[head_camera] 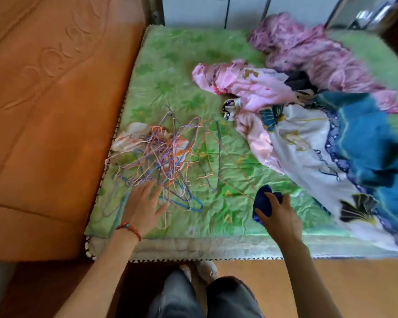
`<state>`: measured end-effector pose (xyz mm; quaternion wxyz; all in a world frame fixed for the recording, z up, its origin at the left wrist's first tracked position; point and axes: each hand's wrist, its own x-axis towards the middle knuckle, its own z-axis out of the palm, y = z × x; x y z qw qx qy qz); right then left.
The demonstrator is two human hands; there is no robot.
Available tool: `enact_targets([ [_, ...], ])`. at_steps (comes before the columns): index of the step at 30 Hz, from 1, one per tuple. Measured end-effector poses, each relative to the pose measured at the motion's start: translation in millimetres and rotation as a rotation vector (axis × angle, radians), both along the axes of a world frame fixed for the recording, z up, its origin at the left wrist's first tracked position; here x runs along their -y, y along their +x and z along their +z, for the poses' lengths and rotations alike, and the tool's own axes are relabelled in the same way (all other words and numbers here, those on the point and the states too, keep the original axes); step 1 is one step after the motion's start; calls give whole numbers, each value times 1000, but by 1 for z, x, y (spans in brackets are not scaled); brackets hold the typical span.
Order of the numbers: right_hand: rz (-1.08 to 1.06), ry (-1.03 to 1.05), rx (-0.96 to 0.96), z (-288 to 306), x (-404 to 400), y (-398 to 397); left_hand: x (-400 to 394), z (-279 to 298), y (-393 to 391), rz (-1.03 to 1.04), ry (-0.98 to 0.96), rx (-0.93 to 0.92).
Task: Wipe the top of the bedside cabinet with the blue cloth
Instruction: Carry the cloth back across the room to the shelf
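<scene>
My right hand (278, 216) is closed around the dark blue cloth (262, 196), bunched into a wad above the near edge of a green bedspread (182, 72). My left hand (143, 203) hovers with fingers spread over the near side of a tangle of wire hangers (166, 157) and holds nothing. No bedside cabinet shows in the head view.
An orange padded headboard or mattress (51, 111) fills the left. Pink and purple clothes (296, 56) and a blue-and-white sheet (345, 152) are heaped on the bed's right side. My legs (205, 297) stand on the wooden floor (354, 290) at the bed's foot.
</scene>
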<state>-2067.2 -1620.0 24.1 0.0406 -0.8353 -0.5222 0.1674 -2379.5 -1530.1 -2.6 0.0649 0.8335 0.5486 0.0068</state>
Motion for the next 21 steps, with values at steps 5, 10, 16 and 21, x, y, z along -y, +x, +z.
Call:
enact_targets([
  [5, -218, 19, 19, 1, 71, 41, 1, 2, 67, -255, 10, 3],
  [10, -444, 22, 7, 0, 141, 92, 16, -1, 155, -441, -25, 32],
  [16, -617, 20, 26, -3, 233, 169, 54, -8, 283, -649, -56, 62],
  [21, -790, 6, 42, -5, 313, 228, 100, -12, 394, -807, -49, 94],
])
